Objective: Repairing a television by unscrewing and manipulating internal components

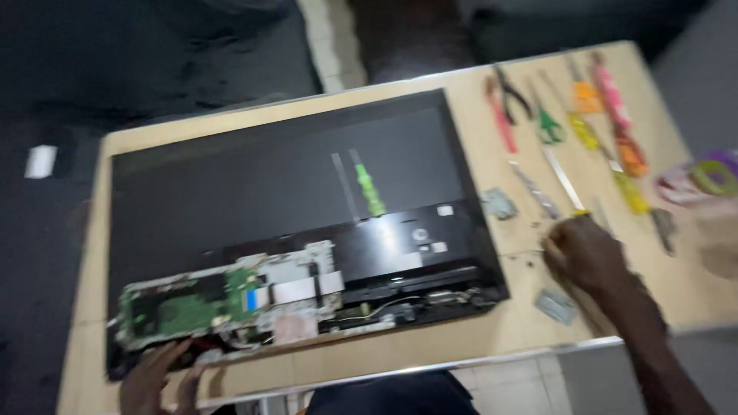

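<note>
A large black flat panel (254, 177) lies face down on a light wooden table (461, 338). A green circuit board (184, 307) with white ribbon cables sits at the panel's near left. My left hand (157, 376) rests at the panel's near left corner, fingers touching the edge below the board. To the right of the panel, my right hand (584, 250) is closed around a screwdriver with a yellow handle (565, 184), its metal shaft pointing away from me. A green-handled screwdriver (369, 188) lies on the panel's back.
A row of tools lies at the table's far right: red-handled pliers (503, 107), green-handled scissors (547, 123), several orange, pink and yellow screwdrivers (615, 115), and rolls of tape (711, 177). Small metal brackets (555, 305) lie near my right hand. Dark floor surrounds the table.
</note>
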